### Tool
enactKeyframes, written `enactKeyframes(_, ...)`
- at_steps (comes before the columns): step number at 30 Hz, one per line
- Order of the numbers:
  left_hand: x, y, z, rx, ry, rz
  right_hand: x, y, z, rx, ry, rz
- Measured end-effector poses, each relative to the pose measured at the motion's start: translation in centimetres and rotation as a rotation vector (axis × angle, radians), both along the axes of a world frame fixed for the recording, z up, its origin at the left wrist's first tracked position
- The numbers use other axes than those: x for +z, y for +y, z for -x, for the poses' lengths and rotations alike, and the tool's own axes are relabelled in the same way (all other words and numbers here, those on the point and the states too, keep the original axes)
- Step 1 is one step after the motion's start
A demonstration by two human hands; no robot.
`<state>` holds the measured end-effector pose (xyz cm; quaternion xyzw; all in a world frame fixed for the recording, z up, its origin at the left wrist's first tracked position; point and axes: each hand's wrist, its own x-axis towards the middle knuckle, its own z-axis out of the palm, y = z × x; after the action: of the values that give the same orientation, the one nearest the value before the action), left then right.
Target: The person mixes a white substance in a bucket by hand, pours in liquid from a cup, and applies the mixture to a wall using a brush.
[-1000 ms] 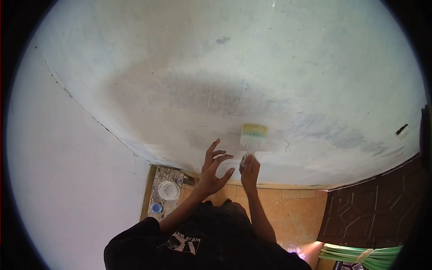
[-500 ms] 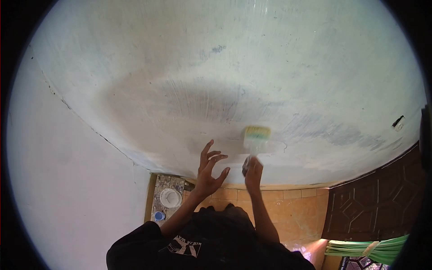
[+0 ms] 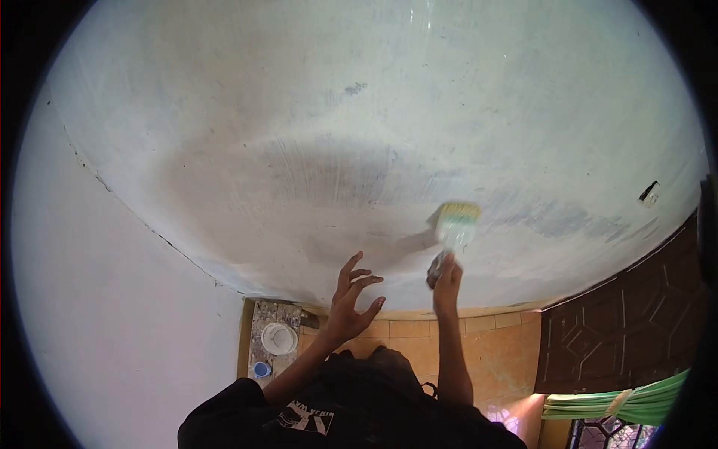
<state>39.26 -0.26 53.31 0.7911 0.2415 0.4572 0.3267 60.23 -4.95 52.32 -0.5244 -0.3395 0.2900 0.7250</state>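
Observation:
My right hand [image 3: 446, 283] is closed round the handle of a wide paintbrush [image 3: 457, 226]. Its bristles, yellowish and green, point upward at the wall [image 3: 247, 202], and a small shadow falls just left of them. The wall is whitish, with streaks and bluish-grey patches showing through. My left hand [image 3: 351, 303] is raised in front of the wall to the left of the brush. Its fingers are spread and bent, with nothing in them.
A paint-spattered bench [image 3: 263, 314] at lower left bears a white bucket [image 3: 279, 339] and a small blue cup [image 3: 262, 370]. A dark carved door [image 3: 613, 322] stands at right, above a green curtain [image 3: 651, 400]. A wall opening [image 3: 648, 194] shows at far right. Orange tiles [image 3: 493, 352] cover the floor.
The paintbrush and my right hand have moved to the right along the wall. My left hand has dropped slightly in view, with its fingers still spread. The view has shifted a little.

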Motion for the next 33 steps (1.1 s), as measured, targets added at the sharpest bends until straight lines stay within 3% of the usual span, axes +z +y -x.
enactKeyframes(2, -0.2, -0.2, 0.4, 0.019, 0.017, -0.007, -3.4, -1.8, 1.4, 0.036, 0.121, 0.106)
enactKeyframes(4, -0.4, 0.0, 0.6, 0.033, 0.025, -0.003, -2.3, -2.9, 1.9, 0.037, 0.158, 0.117)
enactKeyframes(7, -0.7, 0.0, 0.5, 0.036, 0.051, 0.043, 3.4, -2.3, -0.1, -0.066, 0.053, -0.059)
enactKeyframes(10, -1.0, 0.0, -0.1, 0.019, 0.042, 0.014, 7.9, -1.1, -2.8, -0.057, -0.008, -0.075)
enactKeyframes(13, -0.1, -0.4, -1.1, 0.003, 0.044, 0.045, 5.0, -0.1, -4.3, -0.036, -0.024, -0.08)
enactKeyframes(18, 0.2, -1.5, -2.8, 0.005, 0.01, 0.043, -4.6, -2.7, -2.1, 0.02, 0.054, 0.048)
enactKeyframes(20, 0.6, -1.2, -4.0, -0.001, -0.005, 0.048, -2.9, -3.9, -1.9, 0.034, 0.124, 0.081)
enactKeyframes(26, 0.4, -2.1, -7.2, -0.033, 0.029, 0.02, 6.4, -2.0, -6.9, 0.007, -0.028, -0.098)
enactKeyframes(28, 1.0, -2.5, -8.2, -0.032, 0.016, 0.019, 4.7, -1.5, -7.9, 0.011, -0.011, -0.082)
enactKeyframes(33, 1.4, -3.3, -9.7, -0.015, 0.029, 0.019, -5.8, -4.3, -7.0, 0.026, 0.021, 0.103)
